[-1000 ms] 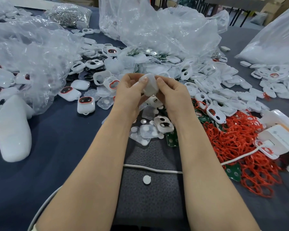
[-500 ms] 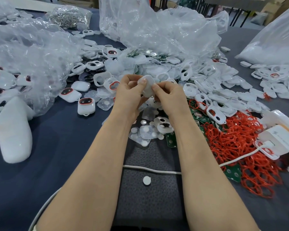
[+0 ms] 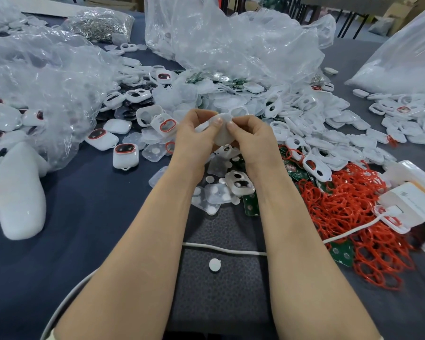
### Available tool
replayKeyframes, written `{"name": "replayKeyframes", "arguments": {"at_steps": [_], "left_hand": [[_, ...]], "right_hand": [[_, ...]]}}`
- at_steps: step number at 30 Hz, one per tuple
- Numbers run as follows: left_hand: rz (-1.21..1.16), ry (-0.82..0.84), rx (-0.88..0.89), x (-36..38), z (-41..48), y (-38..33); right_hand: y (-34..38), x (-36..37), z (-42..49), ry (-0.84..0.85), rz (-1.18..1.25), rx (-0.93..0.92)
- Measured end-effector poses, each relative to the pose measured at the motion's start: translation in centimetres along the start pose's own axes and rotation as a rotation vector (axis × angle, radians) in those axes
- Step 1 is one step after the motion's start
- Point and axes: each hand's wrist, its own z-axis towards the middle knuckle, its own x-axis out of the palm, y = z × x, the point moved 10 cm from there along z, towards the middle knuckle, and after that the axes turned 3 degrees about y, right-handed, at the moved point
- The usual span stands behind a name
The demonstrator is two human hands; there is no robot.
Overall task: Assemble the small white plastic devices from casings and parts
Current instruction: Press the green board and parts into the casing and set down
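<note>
Both hands' fingers (image 3: 216,124) pinch white casing (image 3: 221,130) between thumbs.

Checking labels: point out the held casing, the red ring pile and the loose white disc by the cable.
casing (image 3: 222,134): head view, its smooth white face.
red ring pile (image 3: 339,209): head view, middle of the heap.
white disc (image 3: 214,264): head view, its centre.
</note>
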Motion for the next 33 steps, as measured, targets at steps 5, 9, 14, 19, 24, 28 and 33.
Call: {"name": "replayKeyframes", "arguments": {"at_steps": [5, 9, 14, 19, 24, 28, 33], "left_hand": [[-0.099, 0.072, -0.047, 0.4, 0.0, 0.1], [-0.151, 0.053, -0.103, 0.2, 0.0, 0.6], [-0.212, -0.024, -0.17, -0.5, 0.2, 1.6], [-0.375, -0.042, -0.192, -0.5, 0.2, 1.5], [-0.424, -0.021, -0.172, -0.4, 0.3, 1.4], [-0.396, -0.005, -0.145, -0.4, 0.3, 1.0], [-0.274, 0.027, -0.098, -0.1, 0.1, 0.6]], "right_hand": [[-0.9, -0.4, 0.4, -0.008, 0.092, 0.068], [-1.3, -0.5, 0.2, 0.014, 0.14, 0.133], [-0.8, -0.3, 0.1, 0.043, 0.162, 0.134], [-0.1, -0.4, 0.0, 0.041, 0.16, 0.097], [0.8, -0.1, -0.2, 0.069, 0.079, 0.011], [1.6, -0.3, -0.3, 0.047, -0.027, -0.069], [1.7, -0.6, -0.2, -0.008, -0.143, -0.092]]}}
